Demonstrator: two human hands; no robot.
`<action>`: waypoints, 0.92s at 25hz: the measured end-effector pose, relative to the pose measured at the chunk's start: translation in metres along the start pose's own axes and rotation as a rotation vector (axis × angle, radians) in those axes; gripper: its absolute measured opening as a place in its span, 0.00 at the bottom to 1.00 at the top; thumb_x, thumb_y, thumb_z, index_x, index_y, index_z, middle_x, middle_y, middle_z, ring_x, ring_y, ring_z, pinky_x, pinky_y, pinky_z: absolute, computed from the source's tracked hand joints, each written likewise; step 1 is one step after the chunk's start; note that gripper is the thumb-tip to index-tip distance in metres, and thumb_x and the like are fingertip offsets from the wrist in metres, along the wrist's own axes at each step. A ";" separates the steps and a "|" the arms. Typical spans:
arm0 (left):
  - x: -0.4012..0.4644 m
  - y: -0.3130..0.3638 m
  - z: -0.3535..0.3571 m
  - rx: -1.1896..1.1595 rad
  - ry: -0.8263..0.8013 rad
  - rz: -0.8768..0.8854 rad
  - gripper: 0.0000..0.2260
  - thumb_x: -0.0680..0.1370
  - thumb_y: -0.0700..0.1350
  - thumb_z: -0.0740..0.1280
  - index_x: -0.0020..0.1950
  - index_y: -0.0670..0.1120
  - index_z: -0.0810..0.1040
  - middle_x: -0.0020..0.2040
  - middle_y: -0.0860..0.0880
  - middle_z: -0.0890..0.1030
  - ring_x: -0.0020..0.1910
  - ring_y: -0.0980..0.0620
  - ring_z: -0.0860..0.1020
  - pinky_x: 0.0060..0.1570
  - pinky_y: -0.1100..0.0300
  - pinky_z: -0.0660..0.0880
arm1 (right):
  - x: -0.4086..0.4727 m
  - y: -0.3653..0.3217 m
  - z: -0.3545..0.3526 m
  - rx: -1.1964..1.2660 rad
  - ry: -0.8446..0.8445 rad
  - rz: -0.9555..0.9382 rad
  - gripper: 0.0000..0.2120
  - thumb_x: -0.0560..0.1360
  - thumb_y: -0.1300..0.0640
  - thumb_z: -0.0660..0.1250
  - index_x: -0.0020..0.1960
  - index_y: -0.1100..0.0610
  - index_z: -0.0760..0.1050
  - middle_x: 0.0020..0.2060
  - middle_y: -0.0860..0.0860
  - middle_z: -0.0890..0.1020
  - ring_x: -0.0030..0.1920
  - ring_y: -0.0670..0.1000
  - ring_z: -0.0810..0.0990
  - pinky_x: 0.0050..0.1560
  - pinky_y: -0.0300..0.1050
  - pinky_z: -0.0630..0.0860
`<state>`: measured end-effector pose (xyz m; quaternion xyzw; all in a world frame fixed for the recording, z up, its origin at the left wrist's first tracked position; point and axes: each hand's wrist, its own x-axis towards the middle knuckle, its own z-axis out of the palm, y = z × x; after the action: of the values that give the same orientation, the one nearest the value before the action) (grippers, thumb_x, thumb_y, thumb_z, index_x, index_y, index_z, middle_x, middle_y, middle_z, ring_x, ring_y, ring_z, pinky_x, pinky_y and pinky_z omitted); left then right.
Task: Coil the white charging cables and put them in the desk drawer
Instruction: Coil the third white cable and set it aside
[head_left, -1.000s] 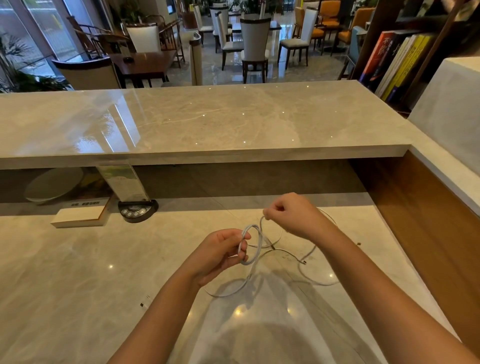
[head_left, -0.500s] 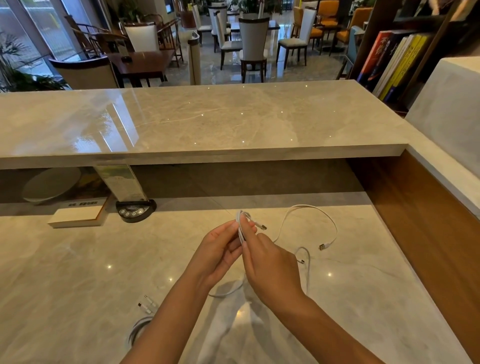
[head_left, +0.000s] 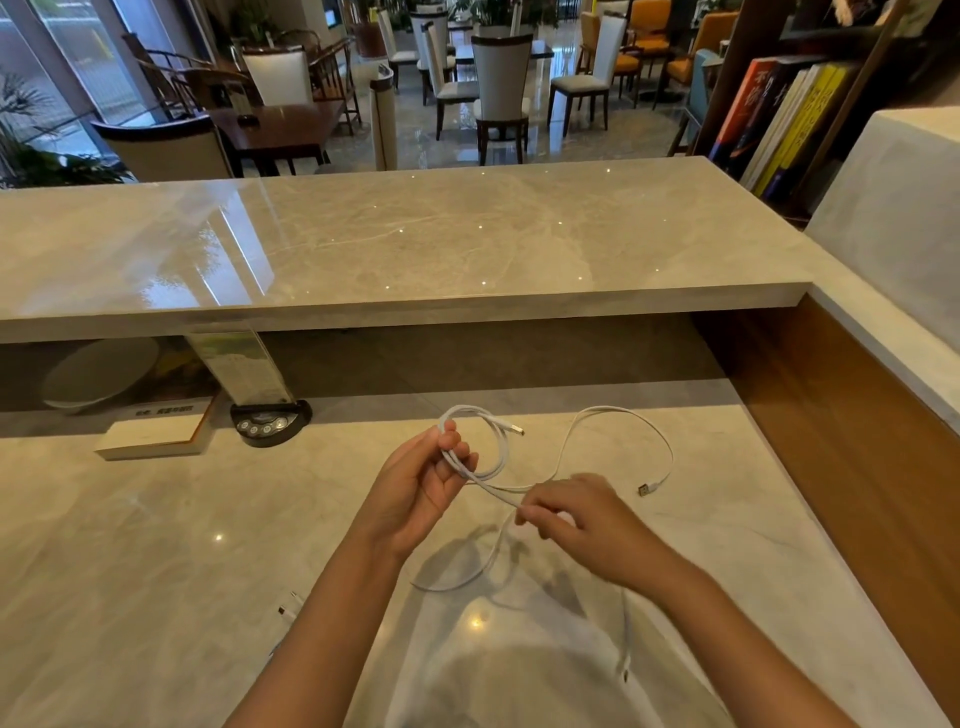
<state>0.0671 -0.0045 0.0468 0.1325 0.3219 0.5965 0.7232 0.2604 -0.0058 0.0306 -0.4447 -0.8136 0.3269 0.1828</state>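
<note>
White, thin charging cable (head_left: 613, 415) hung partly coiled above the pale marble desk surface (head_left: 130, 545). The left hand (head_left: 421, 488) gripped a small loop of it between thumb and curled fingers, one plug end (head_left: 517, 430) sticking out to the right of the loop. From there a strand ran down to the right hand (head_left: 582, 519), which pinched it between fingertips (the hand was slightly blurred). The rest swept in a wide arc over the desk to a loose USB plug (head_left: 647, 488) lying on the marble, right of both hands. Another white cable end (head_left: 291, 605) lay beside the left forearm. At the back of the desk, under the raised marble counter (head_left: 415, 239), sat a black round button device (head_left: 270, 423) and a white flat book (head_left: 156, 434).
</note>
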 end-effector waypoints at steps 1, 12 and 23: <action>0.000 0.002 -0.002 -0.010 0.003 0.004 0.10 0.80 0.39 0.55 0.45 0.40 0.76 0.32 0.47 0.79 0.31 0.54 0.81 0.36 0.60 0.81 | 0.002 0.006 -0.011 -0.032 -0.099 0.023 0.10 0.78 0.50 0.58 0.48 0.47 0.79 0.34 0.37 0.78 0.41 0.39 0.76 0.59 0.43 0.63; -0.002 -0.001 -0.017 0.146 -0.180 -0.161 0.16 0.61 0.42 0.80 0.44 0.40 0.82 0.34 0.46 0.79 0.29 0.54 0.79 0.34 0.59 0.80 | 0.031 0.032 -0.075 0.102 -0.065 0.343 0.06 0.73 0.57 0.68 0.39 0.56 0.82 0.31 0.44 0.80 0.32 0.45 0.75 0.33 0.37 0.71; -0.003 -0.016 -0.016 0.393 -0.112 -0.181 0.07 0.77 0.38 0.59 0.45 0.40 0.77 0.33 0.48 0.76 0.30 0.55 0.76 0.39 0.61 0.78 | 0.062 -0.032 -0.043 -0.173 0.252 0.315 0.10 0.74 0.53 0.64 0.39 0.56 0.80 0.36 0.51 0.83 0.35 0.50 0.78 0.37 0.46 0.75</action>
<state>0.0691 -0.0145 0.0268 0.2742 0.4018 0.4469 0.7508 0.2330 0.0503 0.0838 -0.6176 -0.7298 0.2225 0.1908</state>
